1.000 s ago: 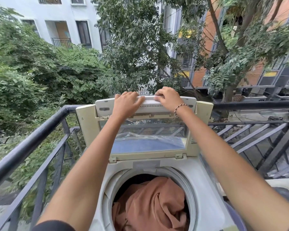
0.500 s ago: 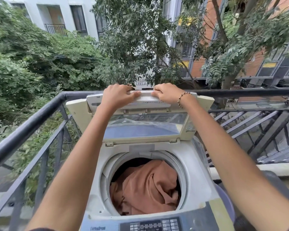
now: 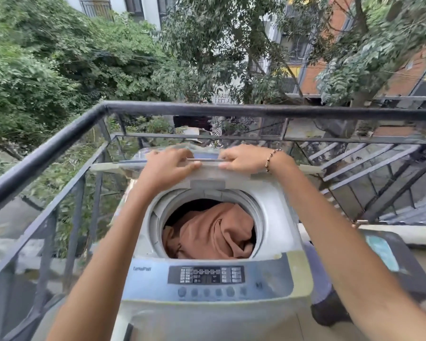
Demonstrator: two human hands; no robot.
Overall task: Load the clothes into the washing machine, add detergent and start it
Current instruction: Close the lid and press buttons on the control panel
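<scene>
A white top-loading washing machine (image 3: 277, 217) stands on a balcony with its drum open. Brown-orange clothes (image 3: 212, 232) fill the drum. The lid (image 3: 310, 169) is seen edge-on above the back of the opening, tilted partway over. My left hand (image 3: 170, 166) and my right hand (image 3: 244, 158), which wears a bead bracelet, both grip the lid's front edge side by side. The blue-grey control panel (image 3: 207, 274) with its row of round buttons faces me at the front. No detergent is in view.
A black metal railing (image 3: 182, 110) wraps the balcony close behind and left of the machine. A dark bin (image 3: 408, 271) with something blue on top stands to the right, and a purple tub (image 3: 316, 269) sits between it and the machine. Trees and buildings lie beyond.
Both hands have brought the upright lid down and toward me, so it now shows edge-on. My view has tilted down and the control panel has come fully into sight.
</scene>
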